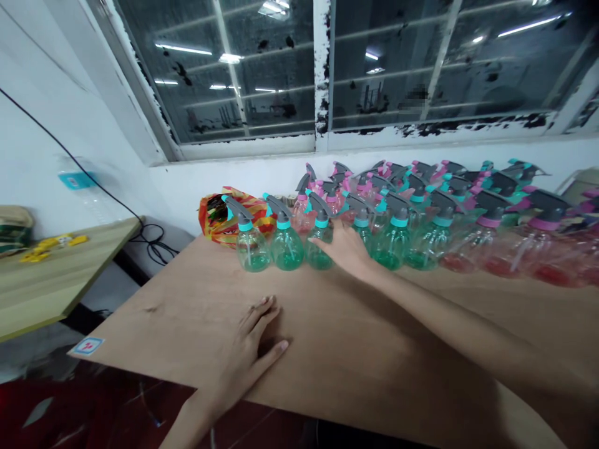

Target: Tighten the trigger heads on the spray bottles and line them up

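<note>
My right hand (349, 246) reaches across the table to a green spray bottle (320, 255) with a grey and turquoise trigger head. The thumb lies over the front of that bottle, and the other fingers are partly hidden on its right side. Two similar spray bottles, one at the left end (253, 252) and one beside it (287, 249), stand upright in the same row. My left hand (255, 346) rests on the brown table (187, 330) with its fingers stretched out, holding nothing.
Several pink and green spray bottles (500, 249) stand in rows along the wall. A red and yellow plastic bag (218, 218) lies behind the left bottles. At left, another table (42, 284) bears yellow pieces (53, 245). Black cables (156, 243) hang between the tables.
</note>
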Available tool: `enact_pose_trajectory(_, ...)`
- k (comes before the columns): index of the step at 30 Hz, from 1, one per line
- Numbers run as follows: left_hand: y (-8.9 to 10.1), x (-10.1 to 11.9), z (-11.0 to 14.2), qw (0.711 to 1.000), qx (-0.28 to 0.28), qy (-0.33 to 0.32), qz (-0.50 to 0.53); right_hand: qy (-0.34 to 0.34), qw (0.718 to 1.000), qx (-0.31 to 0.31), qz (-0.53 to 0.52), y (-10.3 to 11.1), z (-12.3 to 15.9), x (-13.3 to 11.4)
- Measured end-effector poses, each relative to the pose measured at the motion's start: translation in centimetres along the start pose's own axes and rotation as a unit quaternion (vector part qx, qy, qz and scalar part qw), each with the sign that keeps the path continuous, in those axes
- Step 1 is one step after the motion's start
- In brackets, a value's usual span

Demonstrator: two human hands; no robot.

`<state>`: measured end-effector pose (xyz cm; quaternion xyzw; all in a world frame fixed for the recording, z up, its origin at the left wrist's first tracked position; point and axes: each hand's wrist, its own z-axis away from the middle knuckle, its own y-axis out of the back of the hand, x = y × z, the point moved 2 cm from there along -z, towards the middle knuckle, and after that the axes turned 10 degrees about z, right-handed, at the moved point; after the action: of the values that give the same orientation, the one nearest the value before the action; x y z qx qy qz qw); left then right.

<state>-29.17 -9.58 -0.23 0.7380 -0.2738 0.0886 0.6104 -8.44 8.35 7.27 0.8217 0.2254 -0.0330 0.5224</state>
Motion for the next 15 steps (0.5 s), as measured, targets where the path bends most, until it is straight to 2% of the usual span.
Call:
enact_pose_trajectory(3,0.8,0.3,-0.4,0.999,-0.017,0.01,0.031,0.011,1.0,-0.003,0.004,0.5,0.5,0.0)
enact_pose_trajectory(8,1.8,2.0,-1.7,0.997,-0.039,0.022,0.064,0.043,0.999,-0.01,0.019,1.8,2.9,-0.1)
enact_pose_trajectory(11,1.4,3.2,-2.7,0.997,-0.037,0.029,0.055,0.064,0.997,-0.015,0.035,2.9,4.9,0.2)
enact_pose_trajectory(15,0.3,5.7,-4.7,0.998,-0.032,-0.021,0.049,0.104,0.992,-0.024,0.074,4.9,7.7,1.4)
